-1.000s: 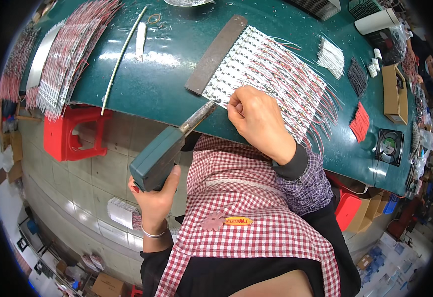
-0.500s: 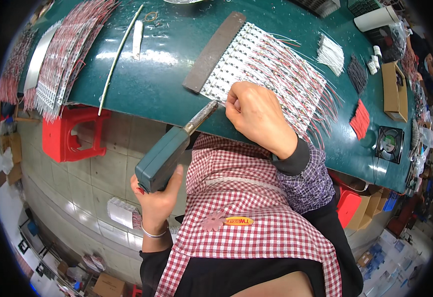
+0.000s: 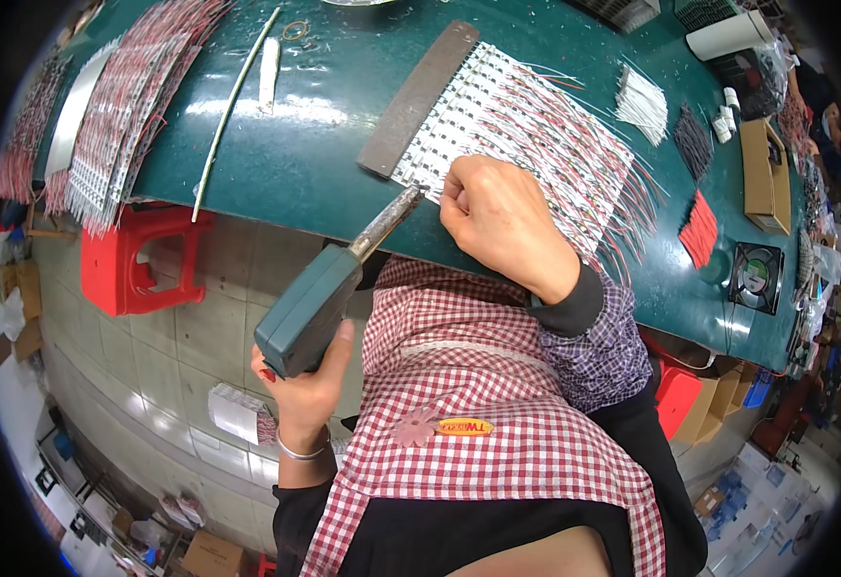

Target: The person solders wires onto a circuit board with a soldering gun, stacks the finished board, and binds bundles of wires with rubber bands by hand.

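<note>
My left hand (image 3: 310,389) is wrapped round the handle of a dark green soldering gun (image 3: 310,310). Its metal barrel slants up and to the right, and the tip lies by the near corner of a white circuit board panel (image 3: 437,137). Rows of red, white and dark wires (image 3: 560,159) stick out from that panel toward the right. Over the panel's near edge, my right hand (image 3: 502,216) is closed in a pinch close to the soldering tip. What its fingertips hold is hidden behind the knuckles. A dark flat bar (image 3: 420,96) lies along the panel's left side.
Wired panels (image 3: 137,115) are stacked at the far left, near a thin pale rod (image 3: 233,115). To the right lie white wires (image 3: 641,106), black wires (image 3: 693,144), red wires (image 3: 697,231) and a small fan (image 3: 756,279). A red stool (image 3: 141,260) stands below the table edge.
The soldering gun has shifted slightly left, its tip moving a little away from my right hand's fingers toward the panel's corner. My right hand stays nearly in place.
</note>
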Available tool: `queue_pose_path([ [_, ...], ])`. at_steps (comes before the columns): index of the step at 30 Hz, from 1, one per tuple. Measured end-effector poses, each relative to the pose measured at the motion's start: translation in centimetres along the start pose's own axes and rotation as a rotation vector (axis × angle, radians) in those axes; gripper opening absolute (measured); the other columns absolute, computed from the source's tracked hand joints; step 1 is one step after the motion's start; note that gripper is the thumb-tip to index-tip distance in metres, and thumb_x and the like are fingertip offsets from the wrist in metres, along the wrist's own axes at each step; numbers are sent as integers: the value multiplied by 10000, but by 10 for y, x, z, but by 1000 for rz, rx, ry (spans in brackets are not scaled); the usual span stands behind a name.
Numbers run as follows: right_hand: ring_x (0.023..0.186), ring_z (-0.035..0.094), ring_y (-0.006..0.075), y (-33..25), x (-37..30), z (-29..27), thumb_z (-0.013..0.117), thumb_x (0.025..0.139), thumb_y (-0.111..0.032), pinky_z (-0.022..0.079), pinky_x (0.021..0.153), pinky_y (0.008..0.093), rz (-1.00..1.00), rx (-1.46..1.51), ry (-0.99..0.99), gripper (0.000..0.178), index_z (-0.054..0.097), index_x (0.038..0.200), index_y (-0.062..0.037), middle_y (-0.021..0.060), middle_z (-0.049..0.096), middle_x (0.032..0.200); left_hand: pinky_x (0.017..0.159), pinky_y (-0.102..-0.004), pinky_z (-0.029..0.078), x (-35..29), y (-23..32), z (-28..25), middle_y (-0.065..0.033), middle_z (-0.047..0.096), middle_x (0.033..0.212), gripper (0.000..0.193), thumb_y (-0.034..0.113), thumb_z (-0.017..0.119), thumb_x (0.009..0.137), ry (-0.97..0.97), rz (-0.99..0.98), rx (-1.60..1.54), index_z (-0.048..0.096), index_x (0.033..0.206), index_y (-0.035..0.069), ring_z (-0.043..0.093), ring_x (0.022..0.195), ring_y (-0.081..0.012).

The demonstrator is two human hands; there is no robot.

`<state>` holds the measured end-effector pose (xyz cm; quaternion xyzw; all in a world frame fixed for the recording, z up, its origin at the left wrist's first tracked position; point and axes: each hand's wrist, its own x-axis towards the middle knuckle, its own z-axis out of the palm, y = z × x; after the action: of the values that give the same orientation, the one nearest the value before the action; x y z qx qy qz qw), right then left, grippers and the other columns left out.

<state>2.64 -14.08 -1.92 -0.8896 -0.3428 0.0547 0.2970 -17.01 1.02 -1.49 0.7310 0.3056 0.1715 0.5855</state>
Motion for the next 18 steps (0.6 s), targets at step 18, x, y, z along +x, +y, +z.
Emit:
queue_pose_path([
  [18,635,600,329,-1,1,2,599,737,-55,462,581,409,5,-30,-4,68,574,705,-2,153,592,668,538,-223,446,2,-3,4,-41,663,732,135,-11,743,694,-54,14,-31,653,795,-27,587,605,-82],
])
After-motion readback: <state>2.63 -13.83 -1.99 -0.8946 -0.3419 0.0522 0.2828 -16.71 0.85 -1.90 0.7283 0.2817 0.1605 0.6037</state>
